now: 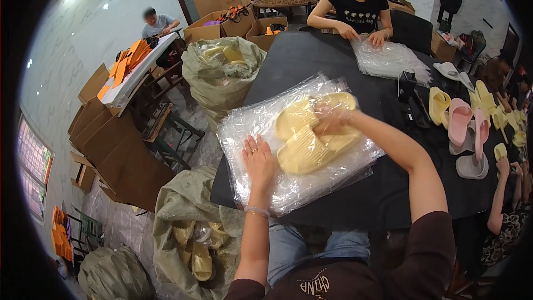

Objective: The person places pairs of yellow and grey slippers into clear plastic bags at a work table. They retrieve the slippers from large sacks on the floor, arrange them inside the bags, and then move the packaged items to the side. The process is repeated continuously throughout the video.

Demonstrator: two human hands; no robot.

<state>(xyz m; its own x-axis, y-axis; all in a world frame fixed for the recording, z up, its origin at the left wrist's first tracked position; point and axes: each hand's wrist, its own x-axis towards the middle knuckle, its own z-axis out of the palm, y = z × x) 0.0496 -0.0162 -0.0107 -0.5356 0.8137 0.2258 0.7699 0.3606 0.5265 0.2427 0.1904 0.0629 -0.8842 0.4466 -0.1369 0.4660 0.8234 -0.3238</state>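
Pair of yellow slippers lies side by side atop stack of clear plastic bags on black desk, film glinting over them. Left hand lies flat, fingers extended, gripping nothing; likely pins slick stack. Right hand rests on slippers, probably to hold pair together; fingers partly hidden, can't tell how closed. Sack with more yellow slippers stands beside desk, seemingly for easy reach.

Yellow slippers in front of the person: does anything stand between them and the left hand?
Only clear plastic shows in the gap between the left hand and the slippers; no other object stands there.
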